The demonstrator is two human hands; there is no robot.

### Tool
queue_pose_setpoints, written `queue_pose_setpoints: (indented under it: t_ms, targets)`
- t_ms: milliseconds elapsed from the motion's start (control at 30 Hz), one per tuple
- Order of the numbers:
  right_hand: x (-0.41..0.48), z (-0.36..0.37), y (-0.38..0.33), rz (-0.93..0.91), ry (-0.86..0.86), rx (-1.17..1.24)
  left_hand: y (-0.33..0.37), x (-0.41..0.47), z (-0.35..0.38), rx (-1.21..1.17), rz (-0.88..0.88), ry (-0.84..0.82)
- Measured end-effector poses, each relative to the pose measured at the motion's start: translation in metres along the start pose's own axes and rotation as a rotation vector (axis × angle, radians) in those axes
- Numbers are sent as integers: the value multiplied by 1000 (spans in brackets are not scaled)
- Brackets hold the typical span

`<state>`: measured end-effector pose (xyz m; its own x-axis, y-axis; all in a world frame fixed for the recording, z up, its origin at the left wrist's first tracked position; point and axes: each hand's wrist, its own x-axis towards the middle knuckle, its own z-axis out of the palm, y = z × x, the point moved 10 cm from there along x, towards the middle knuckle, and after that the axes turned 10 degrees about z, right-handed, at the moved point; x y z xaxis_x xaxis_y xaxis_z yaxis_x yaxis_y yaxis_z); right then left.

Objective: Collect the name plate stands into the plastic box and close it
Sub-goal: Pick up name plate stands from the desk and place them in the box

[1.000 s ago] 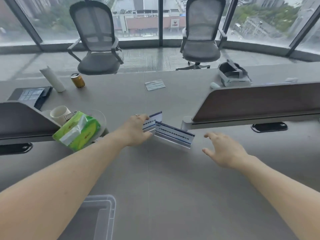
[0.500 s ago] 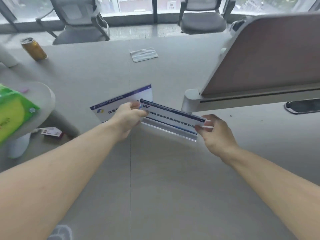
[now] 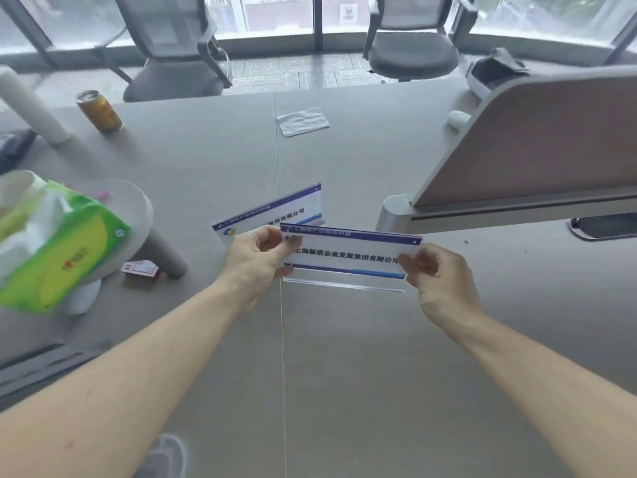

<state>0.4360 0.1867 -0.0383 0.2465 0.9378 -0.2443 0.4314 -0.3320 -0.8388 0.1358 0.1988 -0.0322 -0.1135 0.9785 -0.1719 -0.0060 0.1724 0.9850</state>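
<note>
Both hands, left hand (image 3: 256,262) and right hand (image 3: 439,279), pinch opposite ends of the near clear acrylic name plate stand (image 3: 348,258) above the grey bench (image 3: 344,374); the far blue-banded stand (image 3: 275,212) sits behind. Smooth acrylic may slip; the plastic box is out of view.

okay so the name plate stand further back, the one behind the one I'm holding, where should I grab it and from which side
Judging by its pose, take the rear name plate stand by its free right end, near the top corner, coming from the right. It stands upright as a thin panel, so fingers can pinch front and back faces. Its left end is hidden behind the left hand, while the right hand pinches the front name plate stand.
</note>
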Motion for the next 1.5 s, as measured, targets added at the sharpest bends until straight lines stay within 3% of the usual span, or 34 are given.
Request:
queue_pose_setpoints:
  t_ms: [400, 633, 733, 833, 900, 933, 1033, 1100, 1333, 1500]
  targets:
    - [-106, -57, -210, -123, -98, 109, 216, -86, -74, 7, 144, 44]
    - [-208, -77, -285, -166, -134, 180, 321, -171, -127, 87, 252, 51]
    - [-241, -86, -313, -218, -83, 134, 358, -198, -146, 404, 331, 10]
    - [-270, -90, -329, -268, -42, 81, 414, -234, -146, 944, 692, 88]
    - [-285, -86, -334, -286, -58, 65, 440, -264, -116, 1090, 929, -31]
    - [-292, -82, -335, -298, -74, 55, 444, -274, -99, 1142, 957, -126]
    - [-310, -67, -338, -330, -116, 35, 425, -283, -71, 1385, 750, -332]
    - [-318, -55, -340, -355, -158, 48, 416, -287, -76, 1489, 645, -374]
    - [-352, -12, -339, -402, -264, 27, 401, -327, -126, 1511, 525, -326]
    - [-389, 48, -363, -470, -400, -15, 401, -362, -202, 1516, 412, -217]
